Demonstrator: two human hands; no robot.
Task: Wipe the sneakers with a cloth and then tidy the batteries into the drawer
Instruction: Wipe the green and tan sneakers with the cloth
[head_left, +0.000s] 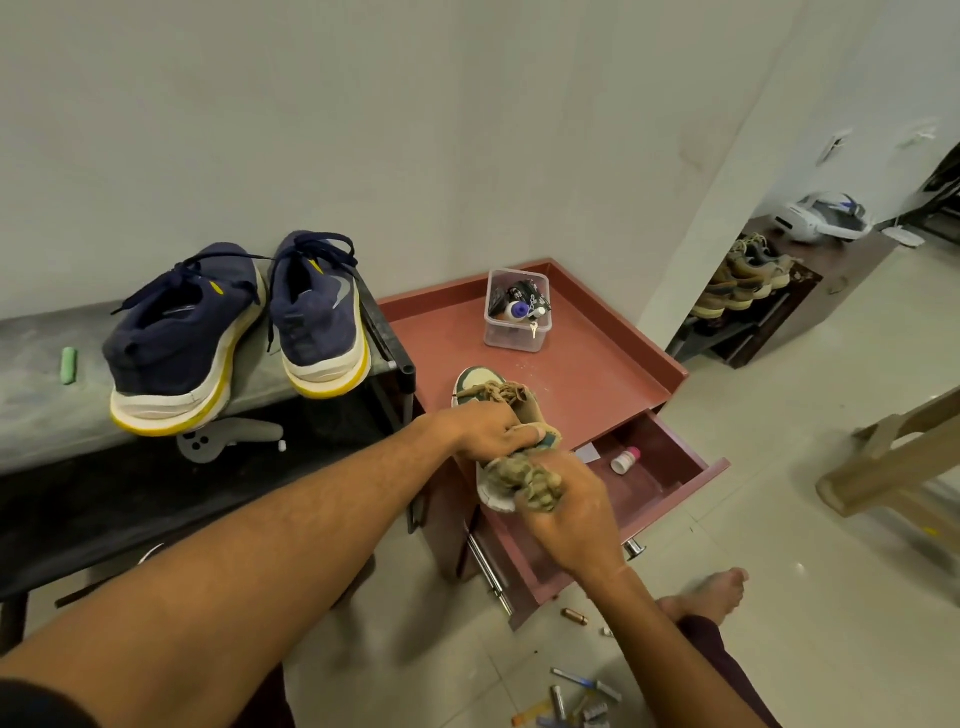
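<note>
The left hand grips a tan-and-green sneaker from above, fingers curled over its collar, holding it over the front edge of a red cabinet. The right hand is closed round a crumpled olive cloth, which is pressed against the heel end of that sneaker, at about 5 o'clock from the left hand. The shoe's toe points toward 12 o'clock, its laces loose on top.

The cabinet's drawer stands pulled out at 3 o'clock from the hands; a small white bottle with a pink cap lies inside. The batteries are scattered on the floor tiles at 6 o'clock, well apart from the drawer (a copper-coloured one lies nearer the cabinet's foot). A bare foot rests on the tiles at 4 o'clock.

At 10 o'clock a pair of navy sneakers with yellow-edged soles sits on a grey bench, heels toward the camera, with a small green object beside them. A clear plastic box of small items stands on the cabinet top at 12 o'clock. A shoe rack stands at 2 o'clock.
</note>
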